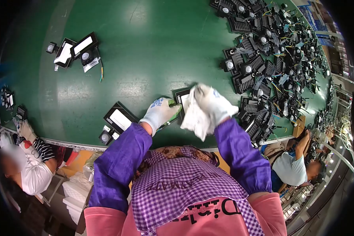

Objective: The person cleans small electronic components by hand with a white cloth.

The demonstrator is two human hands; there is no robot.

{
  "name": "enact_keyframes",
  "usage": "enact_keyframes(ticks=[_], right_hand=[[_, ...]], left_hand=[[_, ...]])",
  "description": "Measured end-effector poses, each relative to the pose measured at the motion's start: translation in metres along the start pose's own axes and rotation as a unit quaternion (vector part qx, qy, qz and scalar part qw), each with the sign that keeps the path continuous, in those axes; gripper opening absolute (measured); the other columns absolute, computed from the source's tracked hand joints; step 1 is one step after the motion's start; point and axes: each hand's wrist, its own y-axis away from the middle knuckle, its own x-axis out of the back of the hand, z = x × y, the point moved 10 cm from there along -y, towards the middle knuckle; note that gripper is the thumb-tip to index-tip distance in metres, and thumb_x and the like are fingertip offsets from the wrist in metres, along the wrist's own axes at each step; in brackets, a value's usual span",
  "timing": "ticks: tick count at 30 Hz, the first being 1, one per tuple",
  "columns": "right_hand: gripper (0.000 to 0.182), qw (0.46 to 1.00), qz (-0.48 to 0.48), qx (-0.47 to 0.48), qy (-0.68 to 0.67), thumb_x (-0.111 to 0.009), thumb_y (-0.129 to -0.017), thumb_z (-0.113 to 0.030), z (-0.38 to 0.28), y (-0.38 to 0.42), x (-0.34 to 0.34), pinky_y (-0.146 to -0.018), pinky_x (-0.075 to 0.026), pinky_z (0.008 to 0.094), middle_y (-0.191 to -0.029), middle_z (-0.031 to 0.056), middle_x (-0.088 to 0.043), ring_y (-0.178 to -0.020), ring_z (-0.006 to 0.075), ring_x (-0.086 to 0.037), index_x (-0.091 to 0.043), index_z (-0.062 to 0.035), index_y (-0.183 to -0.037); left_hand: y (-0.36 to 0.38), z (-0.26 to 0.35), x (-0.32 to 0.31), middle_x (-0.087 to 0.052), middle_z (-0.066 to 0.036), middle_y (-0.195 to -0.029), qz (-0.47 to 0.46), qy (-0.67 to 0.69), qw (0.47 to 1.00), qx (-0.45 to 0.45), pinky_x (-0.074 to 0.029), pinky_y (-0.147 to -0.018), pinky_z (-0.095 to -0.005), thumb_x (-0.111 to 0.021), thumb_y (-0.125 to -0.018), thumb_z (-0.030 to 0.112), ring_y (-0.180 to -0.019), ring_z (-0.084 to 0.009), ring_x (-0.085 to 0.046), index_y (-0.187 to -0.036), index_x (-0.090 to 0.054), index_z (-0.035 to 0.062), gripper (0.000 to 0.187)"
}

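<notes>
In the head view, my left hand [161, 112], in a white and green glove, has its fingers closed at the left edge of a black floodlight [183, 95] with a pale panel. My right hand [214, 104], also gloved, grips a white cloth [196, 122] that lies over the right part of that light and hides it. Beside my left forearm a second floodlight [121, 120] lies on the green table [145, 51], with a round sensor [105, 137] near it.
Many black floodlights [259, 74] with coloured wires are heaped along the right side. Two more lights [82, 46] lie at the upper left. A co-worker [35, 165] is at the lower left, another person [291, 167] at the lower right. A cardboard piece [299, 126] stands near the right edge.
</notes>
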Motion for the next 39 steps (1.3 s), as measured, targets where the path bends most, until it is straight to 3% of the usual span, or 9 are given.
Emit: enact_keyframes(ticks=[8,11,19,25,26,28,30,34,39], right_hand=[[0.034,0.997,-0.065,-0.026,0.045,-0.051,-0.095,-0.034,0.035,0.020,-0.027,-0.091,-0.050,0.0425,-0.113,0.0183,-0.068,-0.104,0.0377,-0.064,-0.064,-0.0119,-0.118],[0.029,0.998,-0.019,-0.019,0.053,-0.046,-0.098,-0.030,-0.014,0.012,0.004,-0.086,-0.050,0.0444,-0.105,0.0193,-0.068,-0.100,0.0399,-0.064,-0.062,-0.0091,-0.109],[0.022,0.981,0.008,0.165,0.101,-0.054,-0.093,-0.026,-0.070,0.022,-0.027,-0.085,-0.049,0.0457,-0.101,0.0221,-0.065,-0.099,0.0396,-0.064,-0.056,-0.0082,-0.106],[0.035,0.997,-0.075,0.016,0.030,-0.058,-0.091,-0.034,-0.024,0.003,-0.025,-0.090,-0.049,0.0410,-0.110,0.0198,-0.068,-0.104,0.0353,-0.065,-0.062,-0.0094,-0.116],[0.038,0.997,0.000,0.072,-0.004,-0.068,-0.087,-0.038,-0.019,0.004,-0.026,-0.074,-0.050,0.0403,-0.089,0.0176,-0.069,-0.081,0.0318,-0.065,-0.063,-0.0026,-0.099],[0.040,0.997,-0.069,-0.006,-0.020,-0.062,-0.088,-0.035,-0.028,0.008,-0.028,-0.088,-0.051,0.0406,-0.109,0.0183,-0.069,-0.102,0.0355,-0.066,-0.063,-0.0089,-0.118],[0.032,0.999,-0.016,0.011,-0.041,-0.068,-0.088,-0.032,-0.047,-0.006,-0.022,-0.071,-0.050,0.0382,-0.084,0.0156,-0.069,-0.074,0.0279,-0.063,-0.064,-0.0015,-0.098],[0.025,0.995,-0.052,-0.036,-0.077,-0.070,-0.087,-0.026,-0.024,-0.009,-0.034,-0.068,-0.049,0.0360,-0.081,0.0093,-0.068,-0.071,0.0167,-0.060,-0.066,-0.0026,-0.094],[0.028,0.995,-0.014,-0.044,-0.094,-0.068,-0.087,-0.029,-0.037,0.002,-0.025,-0.065,-0.049,0.0379,-0.076,0.0112,-0.066,-0.066,0.0204,-0.056,-0.066,-0.0018,-0.094]], left_hand=[[-0.003,-0.004,-0.005,-0.071,-0.019,-0.094,-0.002,0.002,1.000,0.011,-0.053,-0.079,-0.0380,-0.065,-0.089,0.042,-0.086,-0.0316,-0.069,-0.109,-0.069,0.0001,0.047],[-0.006,-0.009,-0.008,-0.071,-0.017,-0.094,-0.019,0.025,0.999,0.018,-0.053,-0.078,-0.0358,-0.066,-0.088,0.038,-0.084,-0.0257,-0.068,-0.110,-0.069,0.0003,0.044],[-0.005,-0.010,-0.005,-0.071,-0.019,-0.103,-0.036,0.052,0.998,0.014,-0.052,-0.085,-0.0379,-0.067,-0.083,0.033,-0.096,-0.0328,-0.067,-0.109,-0.069,0.0019,0.041],[-0.005,-0.001,-0.002,-0.072,-0.016,-0.102,-0.031,0.035,0.999,-0.019,-0.053,-0.083,-0.0359,-0.069,-0.084,0.028,-0.091,-0.0275,-0.068,-0.111,-0.068,0.0005,0.038],[-0.005,-0.002,-0.002,-0.072,-0.017,-0.102,-0.030,0.030,0.999,-0.017,-0.053,-0.083,-0.0362,-0.070,-0.084,0.028,-0.091,-0.0282,-0.068,-0.111,-0.068,0.0009,0.038],[-0.008,-0.004,-0.003,-0.071,-0.018,-0.102,-0.030,0.019,0.999,-0.014,-0.053,-0.083,-0.0367,-0.070,-0.084,0.028,-0.092,-0.0296,-0.068,-0.111,-0.069,0.0016,0.038],[-0.013,-0.010,-0.007,-0.071,-0.019,-0.100,-0.023,0.030,0.999,-0.014,-0.052,-0.083,-0.0380,-0.069,-0.083,0.030,-0.092,-0.0324,-0.068,-0.109,-0.069,0.0037,0.037],[-0.002,0.003,0.001,-0.070,-0.022,-0.101,-0.015,0.011,1.000,-0.025,-0.052,-0.085,-0.0402,-0.066,-0.084,0.033,-0.094,-0.0360,-0.068,-0.109,-0.069,0.0039,0.039],[-0.002,0.000,0.002,-0.068,-0.024,-0.104,-0.005,0.009,1.000,-0.017,-0.051,-0.088,-0.0420,-0.065,-0.084,0.034,-0.100,-0.0403,-0.065,-0.110,-0.069,0.0037,0.040]])
